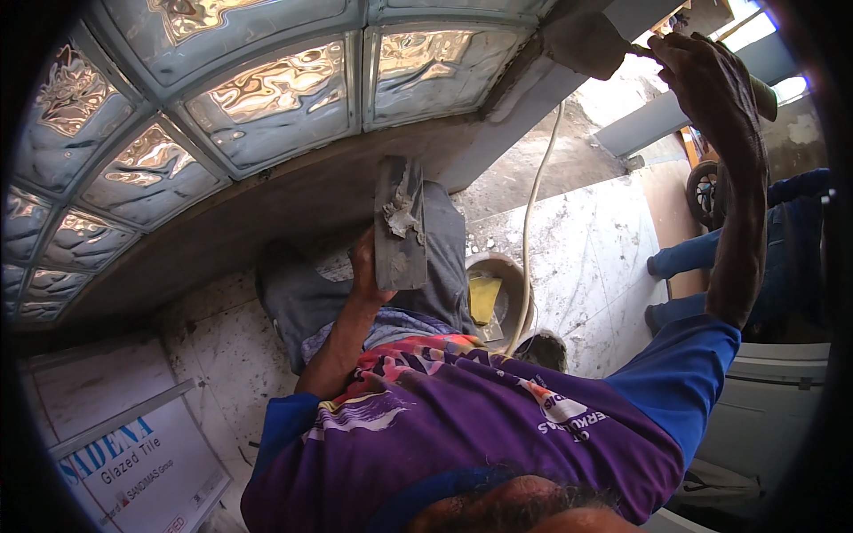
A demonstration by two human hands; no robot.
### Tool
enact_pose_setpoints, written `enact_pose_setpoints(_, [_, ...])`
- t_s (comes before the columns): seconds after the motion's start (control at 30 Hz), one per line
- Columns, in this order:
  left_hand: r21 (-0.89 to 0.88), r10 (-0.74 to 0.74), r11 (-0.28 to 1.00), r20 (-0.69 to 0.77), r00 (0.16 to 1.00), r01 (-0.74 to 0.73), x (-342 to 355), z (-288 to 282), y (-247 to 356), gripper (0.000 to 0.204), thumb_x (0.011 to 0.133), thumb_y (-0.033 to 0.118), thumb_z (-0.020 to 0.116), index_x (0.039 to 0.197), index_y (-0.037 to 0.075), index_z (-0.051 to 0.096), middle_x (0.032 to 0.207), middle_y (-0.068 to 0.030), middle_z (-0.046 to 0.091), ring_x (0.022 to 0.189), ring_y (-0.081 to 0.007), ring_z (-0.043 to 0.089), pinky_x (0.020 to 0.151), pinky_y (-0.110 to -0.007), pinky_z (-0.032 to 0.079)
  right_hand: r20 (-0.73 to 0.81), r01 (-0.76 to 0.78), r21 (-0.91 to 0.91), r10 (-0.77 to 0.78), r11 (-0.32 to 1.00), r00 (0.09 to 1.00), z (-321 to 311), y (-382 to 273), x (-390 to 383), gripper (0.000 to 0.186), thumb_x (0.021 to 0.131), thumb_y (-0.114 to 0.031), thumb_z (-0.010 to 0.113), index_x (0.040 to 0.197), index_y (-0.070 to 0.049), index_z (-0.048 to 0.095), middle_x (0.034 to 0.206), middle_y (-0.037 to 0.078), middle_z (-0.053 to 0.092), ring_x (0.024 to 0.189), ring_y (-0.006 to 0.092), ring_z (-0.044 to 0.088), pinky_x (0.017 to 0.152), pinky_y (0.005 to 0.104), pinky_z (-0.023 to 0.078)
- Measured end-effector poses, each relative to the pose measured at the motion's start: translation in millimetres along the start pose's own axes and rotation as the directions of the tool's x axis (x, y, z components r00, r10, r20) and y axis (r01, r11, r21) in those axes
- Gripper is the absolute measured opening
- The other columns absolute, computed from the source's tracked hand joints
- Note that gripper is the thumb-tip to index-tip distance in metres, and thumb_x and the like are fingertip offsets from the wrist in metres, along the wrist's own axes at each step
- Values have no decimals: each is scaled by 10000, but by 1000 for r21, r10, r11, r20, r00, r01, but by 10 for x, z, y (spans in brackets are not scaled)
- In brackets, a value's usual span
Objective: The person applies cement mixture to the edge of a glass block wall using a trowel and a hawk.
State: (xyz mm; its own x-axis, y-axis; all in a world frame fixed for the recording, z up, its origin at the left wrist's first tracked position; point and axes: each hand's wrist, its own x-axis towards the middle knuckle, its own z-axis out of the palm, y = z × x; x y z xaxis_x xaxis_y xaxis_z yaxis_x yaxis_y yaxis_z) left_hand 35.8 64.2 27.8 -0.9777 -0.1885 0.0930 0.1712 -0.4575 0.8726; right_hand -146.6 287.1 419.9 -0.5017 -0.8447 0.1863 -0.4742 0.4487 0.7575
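My left hand (364, 265) is closed round a flat rectangular plastering float (400, 262), held level in front of my lap. A small lump of wet grey mortar (402, 216) lies on the float's face. Raised to the upper right, my right hand (702, 75) grips a trowel (588, 44) by its handle. The trowel's rounded grey blade is against or very near the post (506, 133) at the end of the glass block wall (275, 98); contact cannot be made out.
A bucket (526, 293) with a yellow piece (482, 298) inside stands beside my leg, and a pale hose (536, 191) runs past it. Another person's legs in jeans (697, 253) are at the right, near a wheel (704, 191). A tile box (147, 444) lies lower left.
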Motion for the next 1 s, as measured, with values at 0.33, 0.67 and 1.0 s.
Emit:
enact_pose_setpoints(0.33, [130, 55, 990, 60, 997, -62, 37, -84, -50, 477, 957, 377, 386, 1272, 36, 498, 1111, -171, 618, 923, -249, 651, 757, -388, 568, -16, -37, 1, 37, 999, 999, -274, 259, -407, 186, 853, -128, 659, 1025, -58, 653, 879, 67, 656, 819, 212, 634, 716, 367, 520])
enact_pose_setpoints(0.67, [235, 15, 971, 92, 996, -37, -13, -204, -43, 507, 941, 402, 405, 1315, 65, 467, 1163, -173, 580, 938, -235, 608, 708, -392, 523, -33, -188, 581, 254, 792, 967, 359, 334, -813, 203, 859, -166, 672, 1024, -50, 650, 842, 66, 649, 772, 198, 631, 679, 355, 520])
enact_pose_setpoints(1.0, [-308, -239, 912, 141, 961, 272, 172, 231, 294, 520, 935, 414, 442, 1305, 49, 464, 1183, -175, 543, 955, -241, 567, 665, -402, 505, 305, -274, 813, -25, -514, 952, 1617, -786, -1141, 483, 668, -349, 829, 880, 38, 634, 601, -11, 487, 552, 96, 479, 504, 251, 377])
